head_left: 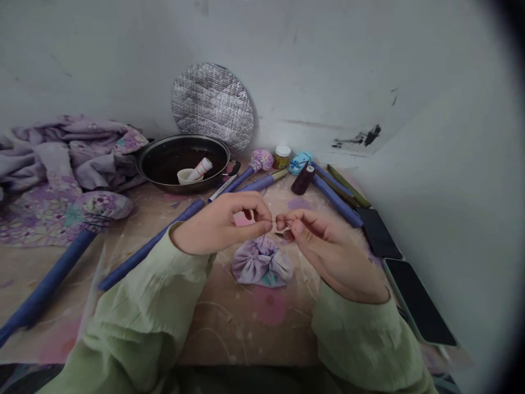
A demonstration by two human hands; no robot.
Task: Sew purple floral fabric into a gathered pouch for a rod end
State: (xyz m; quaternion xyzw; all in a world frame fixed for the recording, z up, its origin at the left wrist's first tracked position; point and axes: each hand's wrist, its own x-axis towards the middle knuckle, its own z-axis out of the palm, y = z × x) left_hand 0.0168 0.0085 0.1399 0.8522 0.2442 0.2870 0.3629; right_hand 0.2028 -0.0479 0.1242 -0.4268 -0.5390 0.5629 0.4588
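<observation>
Between my hands a thin dark thread [273, 221] is stretched, short and nearly level. My left hand [233, 219] pinches one end between thumb and forefinger. My right hand [318, 238] is closed on the other end; whether it also has a needle I cannot tell. Just below the fingers sits a gathered lilac floral cloth bundle [260, 265], puckered toward its top and resting on the table. Neither hand touches it. A faint strand seems to run from the fingers down to its top.
A black pan [158, 183] holds a small bowl and white roll. Blue-wrapped sticks [150, 246] flank my hands, some with cloth heads. A dark thread spool [303, 180], a jar [281, 157] and two phones [420, 301] stand or lie rightward. Crumpled floral fabric [53, 169] lies left.
</observation>
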